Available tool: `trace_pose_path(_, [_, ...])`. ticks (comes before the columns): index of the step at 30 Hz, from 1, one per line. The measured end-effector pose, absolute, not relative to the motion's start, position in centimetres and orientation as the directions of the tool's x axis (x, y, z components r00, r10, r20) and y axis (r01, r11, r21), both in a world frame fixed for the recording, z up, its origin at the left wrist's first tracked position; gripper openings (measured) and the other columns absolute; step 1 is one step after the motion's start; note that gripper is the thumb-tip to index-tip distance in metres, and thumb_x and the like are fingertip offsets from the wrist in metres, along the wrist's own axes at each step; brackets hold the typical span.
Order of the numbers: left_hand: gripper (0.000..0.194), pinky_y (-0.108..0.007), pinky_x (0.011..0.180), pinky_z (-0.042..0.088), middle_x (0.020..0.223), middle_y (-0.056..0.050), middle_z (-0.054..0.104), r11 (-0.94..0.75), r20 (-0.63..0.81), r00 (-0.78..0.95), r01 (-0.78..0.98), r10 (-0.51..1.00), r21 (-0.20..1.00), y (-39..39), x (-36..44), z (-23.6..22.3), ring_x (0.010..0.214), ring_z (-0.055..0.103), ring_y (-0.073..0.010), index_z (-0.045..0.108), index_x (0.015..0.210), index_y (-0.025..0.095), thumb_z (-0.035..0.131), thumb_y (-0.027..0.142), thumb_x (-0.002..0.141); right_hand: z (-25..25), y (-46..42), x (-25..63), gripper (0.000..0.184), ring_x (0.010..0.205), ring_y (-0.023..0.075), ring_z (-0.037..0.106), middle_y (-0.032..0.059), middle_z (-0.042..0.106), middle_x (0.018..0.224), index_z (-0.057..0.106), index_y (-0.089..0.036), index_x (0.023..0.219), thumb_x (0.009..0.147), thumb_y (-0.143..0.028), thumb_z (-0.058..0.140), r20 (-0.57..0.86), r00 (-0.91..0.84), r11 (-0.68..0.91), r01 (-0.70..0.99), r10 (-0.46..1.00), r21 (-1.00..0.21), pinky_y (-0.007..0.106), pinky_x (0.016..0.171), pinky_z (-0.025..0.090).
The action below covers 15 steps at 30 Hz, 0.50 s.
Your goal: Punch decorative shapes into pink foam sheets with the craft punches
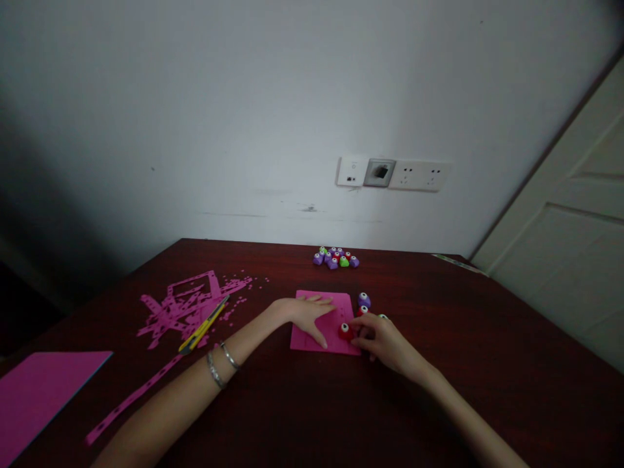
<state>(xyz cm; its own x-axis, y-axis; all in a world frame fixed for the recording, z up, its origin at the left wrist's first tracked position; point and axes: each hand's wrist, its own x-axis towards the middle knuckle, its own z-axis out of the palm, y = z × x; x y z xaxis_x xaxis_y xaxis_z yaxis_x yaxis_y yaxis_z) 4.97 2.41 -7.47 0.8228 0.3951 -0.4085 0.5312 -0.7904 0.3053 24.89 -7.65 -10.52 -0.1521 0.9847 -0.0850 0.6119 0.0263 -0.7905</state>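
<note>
My left hand (308,314) lies flat with fingers stretched out on a small pink foam sheet (341,307) in the middle of the dark wooden table (439,390). My right hand (385,341) is curled at the sheet's right edge, its fingers closed on a small red punch (345,331) that sits on the sheet. A purple punch (363,299) and another red one (362,311) stand just behind my right fingers.
A cluster of several small purple, green and red punches (335,258) sits near the wall. Pink foam scraps (185,305), a yellow utility knife (203,325), a long punched strip (129,402) and a larger pink sheet (41,390) lie to the left. Wall sockets (392,173) are behind; a door (570,260) is at the right.
</note>
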Motion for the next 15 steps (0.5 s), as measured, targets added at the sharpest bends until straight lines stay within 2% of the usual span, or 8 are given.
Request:
trace_pose_path(3, [0.097, -0.041, 0.108, 0.018, 0.147, -0.016, 0.014, -0.802, -0.311, 0.864, 0.490, 0.395, 0.342, 2.5, 4.9, -6.9, 0.135, 0.011, -0.0295, 0.020, 0.140, 0.009, 0.059, 0.059, 0.066, -10.1, -7.5, 25.1, 0.028, 0.045, 0.0075, 0.048, -0.0026, 0.053, 0.065, 0.060, -0.015, 0.095, 0.071, -0.028, 0.062, -0.071, -0.114, 0.007, 0.570, 0.991, -0.822, 0.017, 0.034, 0.041])
trace_pose_path(5, [0.081, -0.038, 0.104, 0.025, 0.143, -0.016, 0.028, -0.807, -0.164, 0.886, 0.462, 0.433, 0.368, 2.6, 4.8, -6.1, 0.131, 0.025, -0.0294, 0.037, 0.134, 0.011, 0.058, 0.056, 0.070, -9.7, -7.4, 25.2, 0.023, 0.045, 0.0082, 0.049, -0.0026, 0.054, 0.062, 0.058, -0.015, 0.084, 0.073, -0.036, 0.059, -0.075, -0.068, -0.027, 0.531, 0.995, -0.847, 0.017, 0.030, 0.038])
trace_pose_path(7, [0.055, -0.035, 0.095, 0.036, 0.128, -0.013, 0.051, -0.778, -0.018, 0.853, 0.484, 0.522, 0.400, 2.7, 4.8, -5.4, 0.117, 0.046, -0.0265, 0.055, 0.118, 0.015, 0.054, 0.050, 0.076, -9.2, -7.3, 25.1, 0.029, 0.038, 0.0066, 0.045, -0.0035, 0.052, 0.054, 0.053, -0.016, 0.070, 0.078, -0.044, 0.052, -0.125, -0.053, -0.079, 0.520, 0.991, -0.851, 0.016, 0.028, 0.033])
trace_pose_path(9, [0.037, -0.030, 0.080, 0.044, 0.100, -0.010, 0.066, -0.709, 0.052, 0.783, 0.530, 0.620, 0.465, 2.9, 4.9, -4.9, 0.091, 0.061, -0.0205, 0.065, 0.096, 0.014, 0.047, 0.044, 0.081, -8.6, -7.2, 24.8, 0.037, 0.032, 0.0046, 0.039, -0.0040, 0.050, 0.046, 0.048, -0.017, 0.061, 0.081, -0.048, 0.046, -0.219, -0.079, -0.143, 0.538, 0.973, -0.830, 0.015, 0.027, 0.028])
trace_pose_path(12, [0.038, -0.023, 0.056, 0.045, 0.072, -0.006, 0.067, -0.552, -0.035, 0.737, 0.536, 0.675, 0.638, 3.2, 5.2, -5.1, 0.058, 0.059, -0.0118, 0.065, 0.075, 0.011, 0.041, 0.040, 0.085, -7.9, -6.9, 24.3, 0.045, 0.029, 0.0035, 0.036, -0.0028, 0.050, 0.042, 0.047, -0.016, 0.053, 0.082, -0.051, 0.044, -0.350, -0.141, -0.209, 0.582, 0.926, -0.786, 0.015, 0.027, 0.024])
trace_pose_path(15, [0.040, -0.019, 0.044, 0.040, 0.062, -0.004, 0.064, -0.390, -0.202, 0.766, 0.513, 0.611, 0.765, 3.2, 5.7, -5.8, 0.045, 0.054, -0.0078, 0.062, 0.069, 0.010, 0.044, 0.042, 0.084, -7.7, -6.4, 24.2, 0.052, 0.029, 0.0028, 0.034, -0.0023, 0.048, 0.040, 0.049, -0.015, 0.048, 0.080, -0.056, 0.045, -0.414, -0.204, -0.217, 0.607, 0.887, -0.765, 0.015, 0.027, 0.022])
